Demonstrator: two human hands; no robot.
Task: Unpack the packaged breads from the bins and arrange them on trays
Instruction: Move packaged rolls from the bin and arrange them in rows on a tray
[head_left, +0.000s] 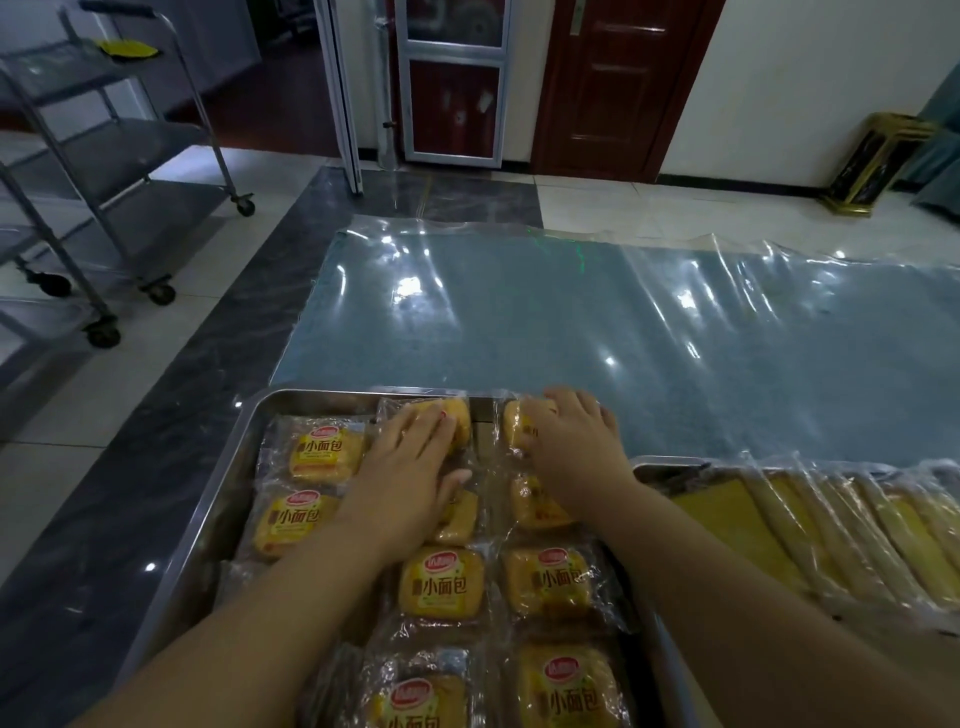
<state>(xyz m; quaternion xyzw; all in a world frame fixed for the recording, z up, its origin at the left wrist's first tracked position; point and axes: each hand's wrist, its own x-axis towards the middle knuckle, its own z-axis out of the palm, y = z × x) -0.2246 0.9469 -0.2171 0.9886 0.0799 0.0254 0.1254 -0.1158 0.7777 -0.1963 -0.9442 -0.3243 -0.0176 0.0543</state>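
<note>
A steel tray (236, 457) in front of me holds several small packaged breads in clear wrappers with yellow labels, laid in rows. My left hand (410, 467) lies flat, fingers straight, on a bread pack (460, 421) at the tray's far edge, middle column. My right hand (574, 441) rests with fingers spread on the neighbouring pack (517, 428) in the far right corner. Other packs, such as the bread (441, 584) nearer me, lie untouched.
A second tray (670, 467) to the right holds long yellow breads in wrappers (810, 535). Beyond the trays lies a blue mat under clear plastic sheeting (623, 322). A wheeled steel rack (104, 156) stands at the left, doors at the back.
</note>
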